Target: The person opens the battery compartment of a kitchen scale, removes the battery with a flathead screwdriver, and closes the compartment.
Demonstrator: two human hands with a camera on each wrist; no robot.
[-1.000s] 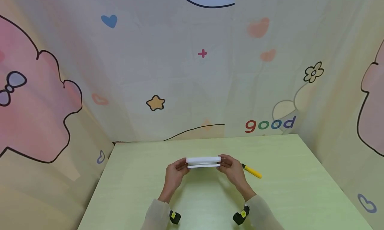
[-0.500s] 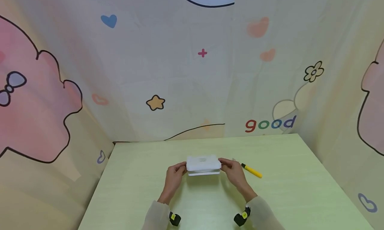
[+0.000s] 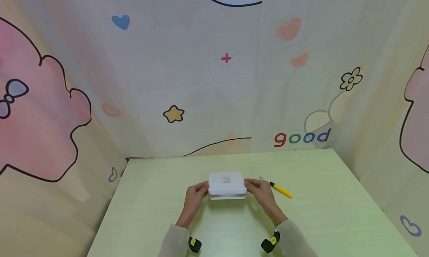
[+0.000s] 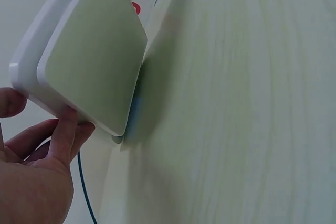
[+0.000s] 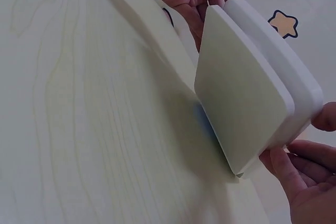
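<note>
My left hand (image 3: 193, 203) and right hand (image 3: 263, 197) hold a white box-like device (image 3: 228, 183) by its opposite sides, in front of me over the table. It has rounded corners, a small printed label on its upper face and a thin flat plate (image 4: 97, 51) on the underside, with a narrow gap between. In the wrist views, the thumb and fingers of the left hand (image 4: 39, 166) and right hand (image 5: 310, 182) pinch the edges. Whether the device's far edge touches the table cannot be told. A screwdriver (image 3: 282, 191) with a yellow handle lies beyond the right hand.
The pale green wooden table (image 3: 151, 197) runs back to a printed cloth backdrop (image 3: 207, 82), with more cloth along both sides. A small black camera sits at each wrist, the left camera (image 3: 195, 245) and the right camera (image 3: 269, 244).
The device has tipped from nearly edge-on, so its labelled upper face now shows, and its front edge sits lower. Both hands keep their hold. The screwdriver's shaft has come into sight.
</note>
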